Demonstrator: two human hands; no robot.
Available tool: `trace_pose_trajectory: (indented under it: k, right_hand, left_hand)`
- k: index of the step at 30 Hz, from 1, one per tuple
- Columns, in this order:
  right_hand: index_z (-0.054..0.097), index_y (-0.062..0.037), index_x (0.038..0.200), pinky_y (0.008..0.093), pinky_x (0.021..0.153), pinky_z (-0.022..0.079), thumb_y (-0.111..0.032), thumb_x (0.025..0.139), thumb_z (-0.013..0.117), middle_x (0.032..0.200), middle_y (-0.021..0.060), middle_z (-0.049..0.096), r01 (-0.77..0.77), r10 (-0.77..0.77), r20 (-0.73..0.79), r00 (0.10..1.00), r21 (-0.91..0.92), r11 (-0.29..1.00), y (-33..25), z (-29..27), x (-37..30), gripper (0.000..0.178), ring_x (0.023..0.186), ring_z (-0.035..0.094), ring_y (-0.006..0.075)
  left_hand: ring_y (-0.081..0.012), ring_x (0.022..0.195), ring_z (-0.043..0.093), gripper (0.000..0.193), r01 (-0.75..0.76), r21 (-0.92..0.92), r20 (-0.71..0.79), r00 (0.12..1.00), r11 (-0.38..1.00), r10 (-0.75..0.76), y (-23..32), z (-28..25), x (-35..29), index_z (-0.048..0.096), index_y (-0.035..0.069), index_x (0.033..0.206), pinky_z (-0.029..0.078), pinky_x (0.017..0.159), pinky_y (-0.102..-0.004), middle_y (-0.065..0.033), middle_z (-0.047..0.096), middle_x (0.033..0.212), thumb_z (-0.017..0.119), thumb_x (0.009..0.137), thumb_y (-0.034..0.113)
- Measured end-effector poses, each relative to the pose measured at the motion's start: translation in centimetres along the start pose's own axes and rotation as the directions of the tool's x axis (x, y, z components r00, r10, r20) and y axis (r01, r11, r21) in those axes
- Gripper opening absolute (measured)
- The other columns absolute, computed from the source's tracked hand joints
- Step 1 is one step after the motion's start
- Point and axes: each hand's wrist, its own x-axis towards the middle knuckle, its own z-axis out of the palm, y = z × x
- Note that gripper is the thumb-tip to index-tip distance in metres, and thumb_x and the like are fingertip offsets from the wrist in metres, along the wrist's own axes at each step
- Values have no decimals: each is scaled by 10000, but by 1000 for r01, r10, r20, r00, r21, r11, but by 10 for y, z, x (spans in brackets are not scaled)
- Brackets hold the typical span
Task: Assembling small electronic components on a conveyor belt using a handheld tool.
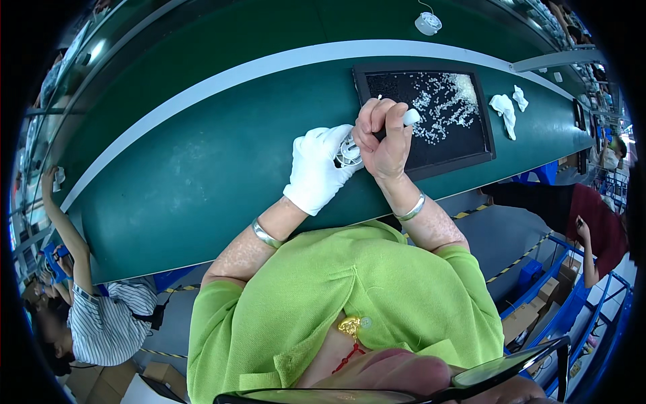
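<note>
In my white-gloved left hand is a round white plastic part with an open, spoked frame. Its fingers wrap around the part's edge above the green bench. My bare right hand is beside the part's right side, fingers curled in. A rounded white piece shows at one of its fingers, perhaps a finger cover. Whatever the curled fingers pinch is too small or hidden to make out. Just behind the right hand lies a black tray with many small translucent white pieces scattered and heaped in it.
Crumpled white cloths or gloves lie right of the tray. A white round unit sits beyond the pale strip along the green bench. One person in stripes is at left, another in dark red at right, near blue racks with boxes.
</note>
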Motion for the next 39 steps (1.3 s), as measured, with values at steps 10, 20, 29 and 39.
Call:
trace_pose_trajectory:
  k: [10,20,29,39]
  right_hand:
    - [479,0,636,257,490,359,-227,894,654,685,58,535,147,-30,260,965,-445,883,-3,3,-4,386,541,434,107]
    - [510,46,615,282,448,342,-134,893,597,557,77,501,202,-54,241,969,-651,732,-4,8,-4,342,477,444,140]
    - [461,36,616,325,481,335,-193,890,644,563,85,404,148,-3,213,977,-665,732,-4,16,-1,401,507,343,163]
    - [541,-27,632,258,603,439,-532,1004,250,767,145,650,403,-558,-132,819,-559,725,-104,-79,3,691,657,570,144]
  left_hand:
    - [-294,802,597,413,-65,-57,-60,996,996,62,-3,2,2,605,81,986,452,700,-401,-74,619,809,773,610,110]
    - [-312,768,587,365,-22,-121,-8,1000,992,22,-7,5,2,581,84,889,443,644,-415,-90,601,795,763,574,65]
    - [-360,705,579,356,-42,-133,-11,999,990,41,-14,13,-2,584,66,933,449,594,-437,-127,592,760,755,621,76]
    - [-173,960,580,658,245,-410,-207,913,879,-351,-25,-33,33,447,9,1355,469,859,-305,-131,616,1098,706,829,308]
